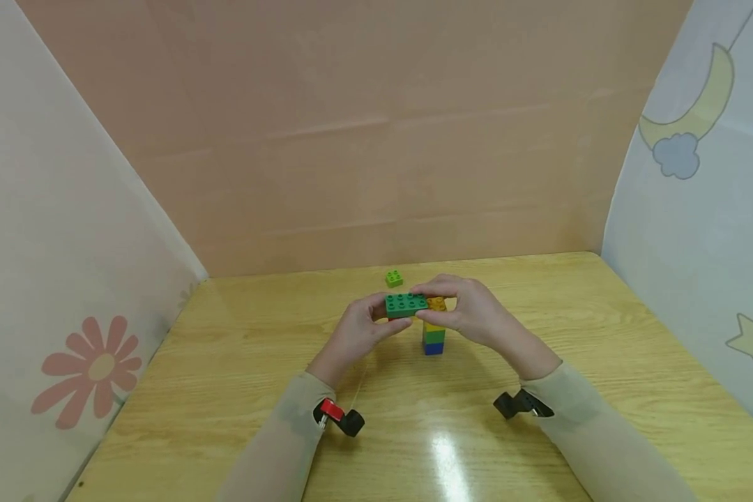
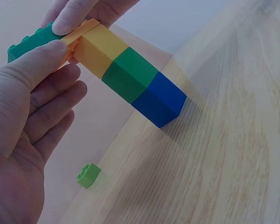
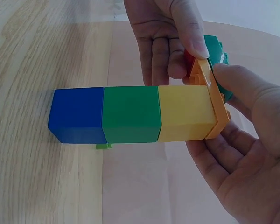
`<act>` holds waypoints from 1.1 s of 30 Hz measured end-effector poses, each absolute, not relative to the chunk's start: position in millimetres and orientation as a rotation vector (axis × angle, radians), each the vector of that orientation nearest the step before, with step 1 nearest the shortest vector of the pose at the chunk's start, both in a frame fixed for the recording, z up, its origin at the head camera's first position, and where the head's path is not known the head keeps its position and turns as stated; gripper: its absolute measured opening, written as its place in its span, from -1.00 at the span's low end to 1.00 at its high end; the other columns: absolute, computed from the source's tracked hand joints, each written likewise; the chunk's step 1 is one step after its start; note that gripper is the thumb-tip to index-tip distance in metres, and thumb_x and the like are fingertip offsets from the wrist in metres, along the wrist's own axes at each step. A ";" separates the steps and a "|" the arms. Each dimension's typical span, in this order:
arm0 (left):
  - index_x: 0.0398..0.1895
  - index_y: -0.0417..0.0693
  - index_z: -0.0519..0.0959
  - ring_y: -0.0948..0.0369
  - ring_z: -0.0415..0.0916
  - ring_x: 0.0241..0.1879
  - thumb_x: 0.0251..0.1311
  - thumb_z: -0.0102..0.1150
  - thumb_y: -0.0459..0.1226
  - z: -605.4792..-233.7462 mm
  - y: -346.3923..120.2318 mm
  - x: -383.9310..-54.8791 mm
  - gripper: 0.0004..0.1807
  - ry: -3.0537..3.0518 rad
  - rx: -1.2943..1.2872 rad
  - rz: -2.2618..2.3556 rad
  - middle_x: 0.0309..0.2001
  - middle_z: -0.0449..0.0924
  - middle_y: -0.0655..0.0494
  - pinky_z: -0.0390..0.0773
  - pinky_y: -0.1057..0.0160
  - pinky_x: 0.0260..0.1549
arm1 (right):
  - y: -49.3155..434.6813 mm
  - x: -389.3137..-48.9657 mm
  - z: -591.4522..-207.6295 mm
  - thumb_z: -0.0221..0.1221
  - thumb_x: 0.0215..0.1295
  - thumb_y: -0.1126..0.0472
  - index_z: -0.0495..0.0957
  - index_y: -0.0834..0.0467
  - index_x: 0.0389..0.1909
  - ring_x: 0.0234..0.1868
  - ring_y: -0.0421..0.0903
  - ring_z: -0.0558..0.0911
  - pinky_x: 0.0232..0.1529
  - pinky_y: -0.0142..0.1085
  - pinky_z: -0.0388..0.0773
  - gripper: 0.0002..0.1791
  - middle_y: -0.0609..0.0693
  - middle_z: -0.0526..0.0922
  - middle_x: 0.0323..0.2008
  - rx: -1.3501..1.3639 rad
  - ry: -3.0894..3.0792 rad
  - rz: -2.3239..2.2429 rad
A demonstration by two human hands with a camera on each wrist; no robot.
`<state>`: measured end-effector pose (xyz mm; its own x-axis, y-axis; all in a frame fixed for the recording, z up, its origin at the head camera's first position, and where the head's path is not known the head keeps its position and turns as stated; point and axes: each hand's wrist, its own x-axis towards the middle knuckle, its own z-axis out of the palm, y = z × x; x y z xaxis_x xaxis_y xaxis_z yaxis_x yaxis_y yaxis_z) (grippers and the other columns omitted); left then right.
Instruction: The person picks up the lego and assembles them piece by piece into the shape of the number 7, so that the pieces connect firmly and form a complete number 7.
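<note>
A tower of a blue block (image 3: 79, 114), a green block (image 3: 130, 114) and a yellow block (image 3: 186, 112) stands on the table. On top lies a thin orange plate (image 3: 217, 105), jutting out toward the left. A long dark green studded brick (image 1: 406, 305) sits over the jutting part. My left hand (image 1: 359, 326) pinches this brick's left end, thumb along the near side. From the other side, my right hand (image 1: 477, 314) grips its right end between thumb and fingers. Something red (image 3: 189, 60) shows under the orange plate, mostly hidden by the left fingers.
A small light green brick (image 1: 394, 279) lies on the wooden table (image 1: 257, 390) behind the hands. A brownish back wall (image 1: 376, 153) and pale side panels with printed pictures enclose the table. Wrist cameras are strapped to both sleeves.
</note>
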<state>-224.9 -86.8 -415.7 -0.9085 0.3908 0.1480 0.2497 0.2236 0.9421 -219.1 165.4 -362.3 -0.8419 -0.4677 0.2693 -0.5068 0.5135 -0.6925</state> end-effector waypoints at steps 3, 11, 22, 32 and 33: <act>0.31 0.12 0.72 0.19 0.68 0.26 0.44 0.51 -0.14 -415.9 -87.0 -225.0 -0.58 2.359 0.638 1.780 0.15 0.78 0.29 0.73 0.13 0.12 | 165.5 -218.4 -361.6 0.54 0.41 0.12 0.77 -0.02 0.29 0.18 0.01 0.69 0.21 0.21 0.61 -0.55 -0.14 0.76 0.12 0.868 -2.691 1.252; 0.34 0.07 0.70 0.19 0.71 0.20 0.44 0.52 -0.14 -413.1 -85.7 -222.5 -0.54 2.336 0.645 1.800 0.15 0.78 0.24 0.74 0.15 0.08 | 167.8 -219.1 -363.0 0.54 0.41 0.11 0.77 -0.01 0.29 0.21 0.04 0.70 0.21 0.20 0.65 -0.55 -0.11 0.76 0.14 0.862 -2.699 1.277; 0.34 0.06 0.70 0.16 0.71 0.21 0.45 0.50 -0.19 -415.3 -84.4 -223.2 -0.56 2.325 0.645 1.821 0.16 0.78 0.20 0.74 0.11 0.10 | 169.2 -220.1 -365.3 0.50 0.46 0.08 0.75 -0.04 0.32 0.27 0.08 0.67 0.29 0.30 0.57 -0.55 -0.10 0.75 0.18 0.854 -2.723 1.318; 0.37 0.02 0.69 0.15 0.71 0.23 0.46 0.50 -0.21 -419.4 -79.5 -226.0 -0.54 2.266 0.682 1.869 0.20 0.78 0.15 0.73 0.14 0.12 | 174.8 -222.0 -371.0 0.48 0.48 0.08 0.71 0.00 0.35 0.29 0.10 0.66 0.35 0.37 0.49 -0.53 -0.06 0.74 0.23 0.865 -2.704 1.311; 0.37 0.02 0.68 0.15 0.71 0.23 0.46 0.50 -0.21 -419.2 -79.3 -225.6 -0.53 2.260 0.683 1.872 0.20 0.78 0.15 0.73 0.14 0.12 | 175.1 -221.6 -371.2 0.48 0.48 0.07 0.72 0.00 0.35 0.30 0.11 0.66 0.34 0.37 0.50 -0.53 -0.06 0.74 0.24 0.863 -2.701 1.310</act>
<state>-225.6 -79.3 -419.2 -0.8896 0.4178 0.1846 0.2591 0.1288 0.9572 -221.6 175.1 -371.2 -0.8473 -0.4701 0.2472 -0.4852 0.4956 -0.7204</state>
